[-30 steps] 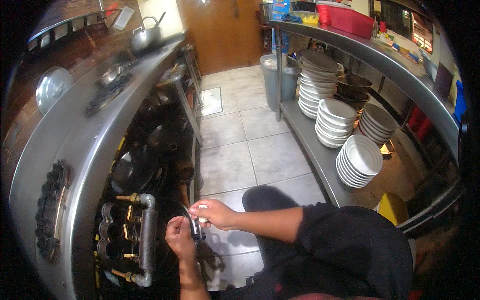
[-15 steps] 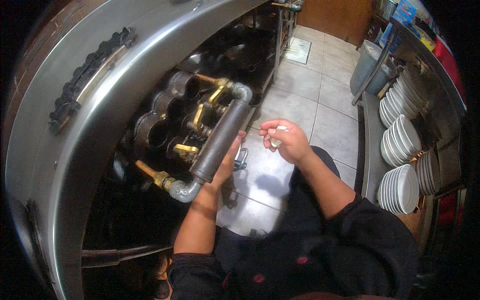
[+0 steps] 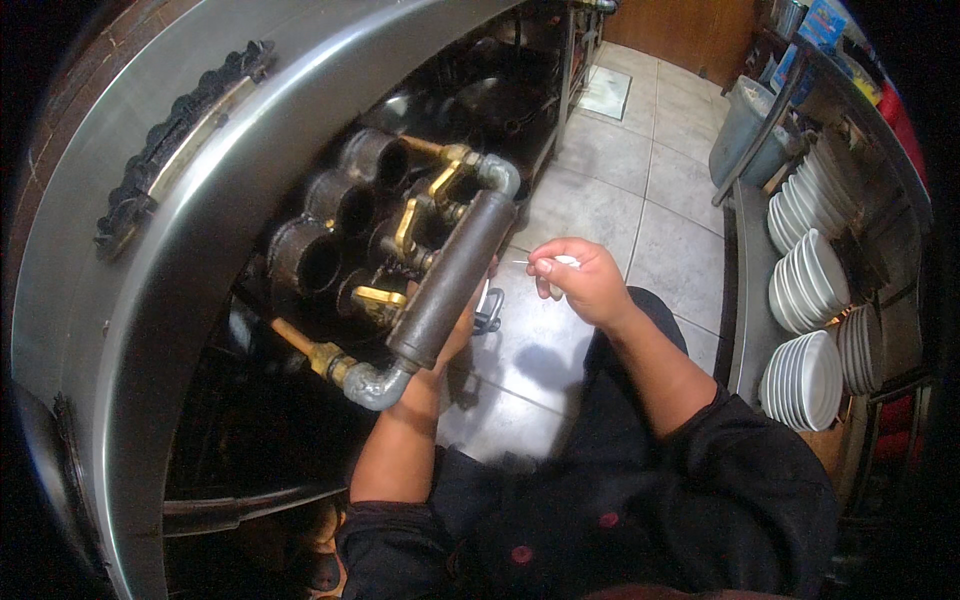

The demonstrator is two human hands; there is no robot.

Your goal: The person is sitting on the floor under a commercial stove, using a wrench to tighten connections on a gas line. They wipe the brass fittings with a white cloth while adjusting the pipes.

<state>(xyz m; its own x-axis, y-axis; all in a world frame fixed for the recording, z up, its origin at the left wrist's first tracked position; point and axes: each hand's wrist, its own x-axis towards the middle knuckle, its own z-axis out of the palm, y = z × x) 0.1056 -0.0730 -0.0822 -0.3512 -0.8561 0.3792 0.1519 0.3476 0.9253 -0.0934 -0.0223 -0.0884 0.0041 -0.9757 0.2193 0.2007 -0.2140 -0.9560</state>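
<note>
My right hand (image 3: 578,280) is closed in a pinch above the floor, to the right of the pipe. It holds a small white thing (image 3: 567,262), mostly hidden by my fingers. A thin white end sticks out to the left of my fingertips. My left hand (image 3: 457,338) is behind a thick dark pipe (image 3: 452,280), so its fingers are mostly hidden. Beside it a grey looped metal piece (image 3: 488,315) shows; whether my left hand holds it is unclear. Brass valves with yellow handles (image 3: 407,228) and grey elbows (image 3: 375,385) join the pipe.
Round blackened burner tubes (image 3: 305,255) stand left of the valves, inside a curved steel counter edge (image 3: 150,330). White plates (image 3: 800,380) and bowls (image 3: 805,285) are stacked on a shelf at right. A grey bin (image 3: 745,130) stands farther back on the tiled floor (image 3: 590,185).
My right fingers have closed into a tighter pinch on the white thing, and its thin end now shows. The whole view has shifted slightly. My left hand stays behind the pipe.
</note>
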